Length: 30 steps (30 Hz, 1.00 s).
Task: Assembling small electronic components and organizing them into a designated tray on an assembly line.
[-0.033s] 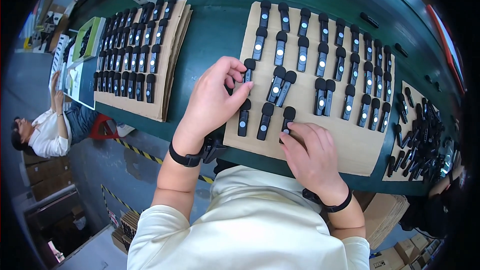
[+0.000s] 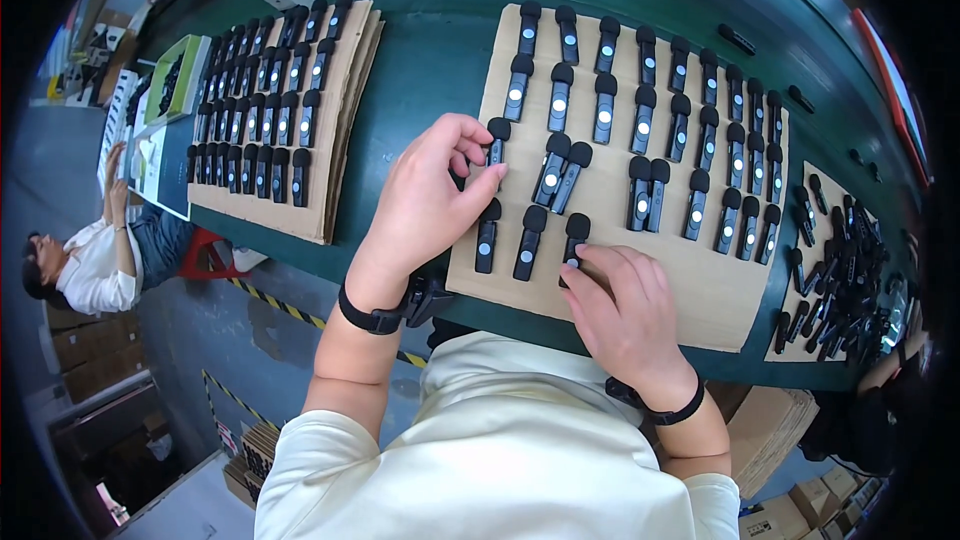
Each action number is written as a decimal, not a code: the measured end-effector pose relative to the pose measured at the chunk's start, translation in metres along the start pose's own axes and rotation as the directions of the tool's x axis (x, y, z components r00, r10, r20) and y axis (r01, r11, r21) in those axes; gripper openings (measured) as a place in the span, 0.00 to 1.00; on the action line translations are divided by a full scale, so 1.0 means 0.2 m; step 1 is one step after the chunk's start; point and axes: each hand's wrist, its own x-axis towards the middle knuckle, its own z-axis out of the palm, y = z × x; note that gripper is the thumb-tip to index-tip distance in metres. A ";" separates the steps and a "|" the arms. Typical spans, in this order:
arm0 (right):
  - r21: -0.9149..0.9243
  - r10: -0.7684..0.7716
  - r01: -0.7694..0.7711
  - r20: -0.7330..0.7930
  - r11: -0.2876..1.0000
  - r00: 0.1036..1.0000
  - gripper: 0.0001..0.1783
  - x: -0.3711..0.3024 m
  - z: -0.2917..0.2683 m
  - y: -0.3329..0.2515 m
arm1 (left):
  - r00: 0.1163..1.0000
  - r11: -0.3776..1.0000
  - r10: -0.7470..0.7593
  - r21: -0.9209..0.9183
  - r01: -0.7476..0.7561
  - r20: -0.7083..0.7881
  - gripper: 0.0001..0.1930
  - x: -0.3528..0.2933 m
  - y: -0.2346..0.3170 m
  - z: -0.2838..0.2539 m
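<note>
Hands: left hand (image 2: 432, 198) pinches a black clip microphone (image 2: 497, 139), right hand (image 2: 622, 308) presses another microphone (image 2: 574, 236).

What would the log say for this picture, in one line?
left hand: pinching small black device | right hand: fingertips on black device | surface: cardboard sheet | rows: mostly upright

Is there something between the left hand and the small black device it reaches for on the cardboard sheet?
Nothing visible. The left hand already touches the black device with its fingertips on the cardboard sheet; no other thing lies between them. The right hand rests on another device.
</note>
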 end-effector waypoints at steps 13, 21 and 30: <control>-0.041 0.077 -0.074 0.074 0.996 0.994 0.18 0.01 -0.55 0.11 | 0.998 0.995 -0.001 -0.098 -0.005 -0.062 0.13 -0.01 -0.04 0.01; -0.216 0.288 -0.290 -0.039 0.932 0.957 0.13 0.17 -0.90 0.90 | 0.992 0.967 -0.065 -0.254 0.036 -0.107 0.12 -0.01 -0.07 0.00; -0.377 0.419 -0.354 0.105 0.856 0.902 0.17 0.40 -0.74 1.72 | 0.960 0.900 -0.052 -0.429 -0.075 -0.276 0.08 -0.02 -0.08 -0.02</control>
